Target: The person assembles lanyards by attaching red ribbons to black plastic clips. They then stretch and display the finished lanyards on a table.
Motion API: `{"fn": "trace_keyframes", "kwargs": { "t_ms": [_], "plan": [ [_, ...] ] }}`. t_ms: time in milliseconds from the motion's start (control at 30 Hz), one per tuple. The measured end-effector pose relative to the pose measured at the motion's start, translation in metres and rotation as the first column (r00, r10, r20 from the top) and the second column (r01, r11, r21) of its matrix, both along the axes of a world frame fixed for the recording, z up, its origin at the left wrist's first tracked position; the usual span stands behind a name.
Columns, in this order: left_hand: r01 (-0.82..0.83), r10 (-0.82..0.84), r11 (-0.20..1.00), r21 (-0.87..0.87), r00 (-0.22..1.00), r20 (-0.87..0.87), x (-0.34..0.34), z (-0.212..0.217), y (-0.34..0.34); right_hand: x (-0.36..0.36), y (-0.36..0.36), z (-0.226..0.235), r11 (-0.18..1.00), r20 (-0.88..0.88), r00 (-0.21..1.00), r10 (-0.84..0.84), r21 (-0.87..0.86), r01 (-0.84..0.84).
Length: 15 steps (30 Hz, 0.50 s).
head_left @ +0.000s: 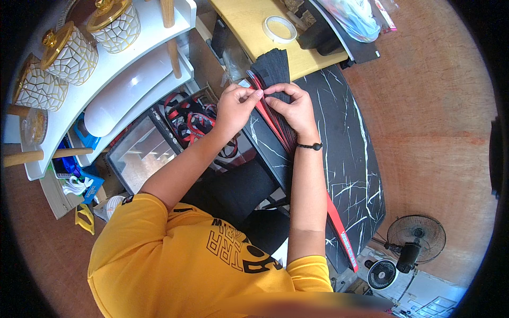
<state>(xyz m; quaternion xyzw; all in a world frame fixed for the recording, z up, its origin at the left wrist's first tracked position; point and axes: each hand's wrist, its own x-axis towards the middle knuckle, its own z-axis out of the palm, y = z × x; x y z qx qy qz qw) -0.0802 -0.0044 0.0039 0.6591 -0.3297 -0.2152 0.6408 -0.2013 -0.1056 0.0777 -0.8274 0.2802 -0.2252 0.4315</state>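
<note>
A thick bundle of flat black straps (271, 66) lies fanned on the black marbled table (344, 143), in front of me. Red straps (271, 123) run along its left side. My left hand (238, 106) is closed in a pinch, thumb and forefinger together at the bundle's red edge. From the other side my right hand (296, 108), with a dark bracelet at its wrist, grips the black straps between thumb and bent forefinger; its other fingers are partly hidden. The two hands' fingertips nearly touch. One red strap end (341, 236) emerges beyond my right forearm, toward the table's near edge.
A yellow board (246, 24) at the far side bears a white tape roll (279, 29). White shelves with patterned jars (70, 55) stand at left. Below them, a bin (193, 119) holds tangled red and black straps. Two fans (416, 238) stand at lower right.
</note>
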Motion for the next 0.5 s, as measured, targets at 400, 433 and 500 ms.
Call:
{"fn": "trace_keyframes", "kwargs": {
  "t_ms": [400,433,500],
  "plan": [
    [-0.012,0.012,1.0,-0.017,1.0,-0.017,-0.0008,-0.0006,-0.0007,0.0001,0.0005,-0.0002,1.0,0.005,1.0,0.0,-0.015,0.0],
    [-0.014,0.014,1.0,-0.019,1.0,-0.008,-0.0006,-0.0008,-0.0007,0.0001,0.0007,-0.0001,1.0,0.005,1.0,0.0,-0.016,0.0],
    [-0.013,0.012,1.0,-0.029,1.0,-0.012,-0.0007,-0.0011,-0.0011,-0.0001,0.0009,-0.0005,1.0,0.01,1.0,0.003,-0.016,-0.002]
  ]
}}
